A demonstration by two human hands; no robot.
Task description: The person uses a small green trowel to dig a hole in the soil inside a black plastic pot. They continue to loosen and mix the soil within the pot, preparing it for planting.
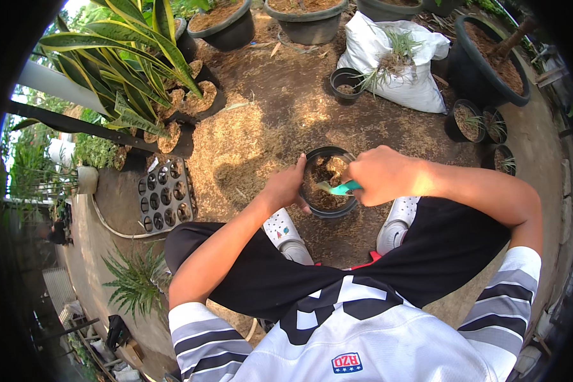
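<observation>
A round black plastic plant pot (331,213) stands on the ground between my feet, with brown potting mix (336,168) inside. My left hand (288,185) grips the pot's left side, thumb and fingers spread along its rim. In my right hand (379,174) is a small green hand trowel (341,188), held over the pot's right side. Its blade points left into the pot, close to the mix; whether it touches is unclear. My right fingers hide part of the pot's right rim and the trowel's handle.
Beyond the pot lies a white woven sack (405,86) with uprooted grassy plants (396,55) on top. Beside it is a small black pot (346,86). Small potted seedlings (466,122) stand right. Left are a grey cell tray (167,196) and potted snake plants (124,62). A hose (107,222) curves nearby.
</observation>
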